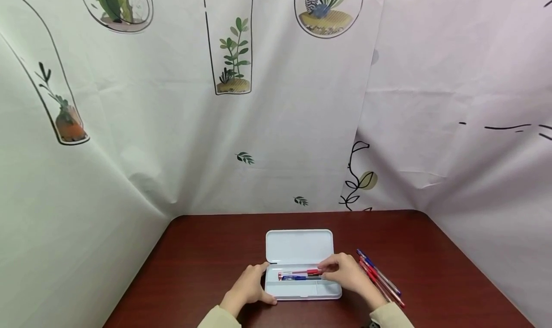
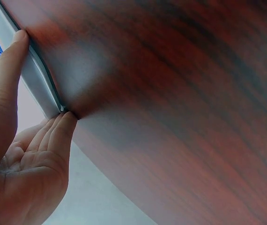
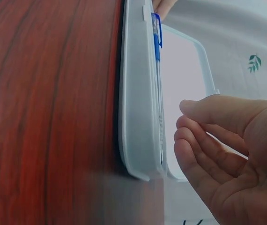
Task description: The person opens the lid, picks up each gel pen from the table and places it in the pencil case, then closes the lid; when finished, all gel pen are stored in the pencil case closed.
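Note:
A light pencil case (image 1: 302, 292) lies on the table with its lid (image 1: 299, 246) raised at the back. Inside it are a red pen (image 1: 297, 273) and a blue pen (image 1: 295, 278), side by side. My left hand (image 1: 250, 286) holds the case's left end, thumb at the front edge and fingers at the far corner; the left wrist view shows this grip on the case wall (image 2: 39, 77). Over the right part of the case is my right hand (image 1: 345, 273), near the pens' ends. In the right wrist view its fingers are loosely bent with nothing visible between them.
To the right of the case, several red and blue pens (image 1: 379, 277) lie slanted on the dark red wooden table (image 1: 207, 251). White cloth (image 1: 293, 126) with plant drawings hangs behind the table and along both sides.

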Motion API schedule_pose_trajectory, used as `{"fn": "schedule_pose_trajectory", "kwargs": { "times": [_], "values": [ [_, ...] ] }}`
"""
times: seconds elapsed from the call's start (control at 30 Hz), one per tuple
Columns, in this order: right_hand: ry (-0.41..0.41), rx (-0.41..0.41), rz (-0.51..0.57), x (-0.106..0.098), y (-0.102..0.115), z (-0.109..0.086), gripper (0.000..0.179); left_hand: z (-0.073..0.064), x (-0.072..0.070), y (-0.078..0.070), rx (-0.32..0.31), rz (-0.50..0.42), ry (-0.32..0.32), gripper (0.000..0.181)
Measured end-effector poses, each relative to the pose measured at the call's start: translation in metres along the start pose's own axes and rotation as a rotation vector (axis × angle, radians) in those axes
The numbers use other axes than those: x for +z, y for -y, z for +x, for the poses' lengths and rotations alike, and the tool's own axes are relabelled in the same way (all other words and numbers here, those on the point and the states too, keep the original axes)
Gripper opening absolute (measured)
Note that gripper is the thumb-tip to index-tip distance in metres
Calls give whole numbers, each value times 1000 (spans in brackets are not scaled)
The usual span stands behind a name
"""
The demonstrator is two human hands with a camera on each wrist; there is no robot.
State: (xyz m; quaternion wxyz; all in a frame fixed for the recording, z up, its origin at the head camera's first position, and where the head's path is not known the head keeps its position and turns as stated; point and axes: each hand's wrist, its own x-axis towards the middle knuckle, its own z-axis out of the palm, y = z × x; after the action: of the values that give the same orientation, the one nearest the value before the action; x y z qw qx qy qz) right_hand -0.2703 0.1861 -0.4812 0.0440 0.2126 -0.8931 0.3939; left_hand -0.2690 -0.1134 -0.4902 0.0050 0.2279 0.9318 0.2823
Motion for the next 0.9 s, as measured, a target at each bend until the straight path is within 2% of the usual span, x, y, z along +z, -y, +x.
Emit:
{"fn": "schedule_pose_trajectory", "kwargs": {
  "times": [0.23,0.43,0.9],
  "values": [
    [-11,54,-41,-8,-5,-5,13,1,0,1,10,-7,3,92],
    [-34,42,-60,-18,-9,-10,14,2,-1,0,27,-7,-4,90],
    [-55,122,-64,-41,-23,-25,16,0,-1,0,4,-22,6,92]
  ]
}}
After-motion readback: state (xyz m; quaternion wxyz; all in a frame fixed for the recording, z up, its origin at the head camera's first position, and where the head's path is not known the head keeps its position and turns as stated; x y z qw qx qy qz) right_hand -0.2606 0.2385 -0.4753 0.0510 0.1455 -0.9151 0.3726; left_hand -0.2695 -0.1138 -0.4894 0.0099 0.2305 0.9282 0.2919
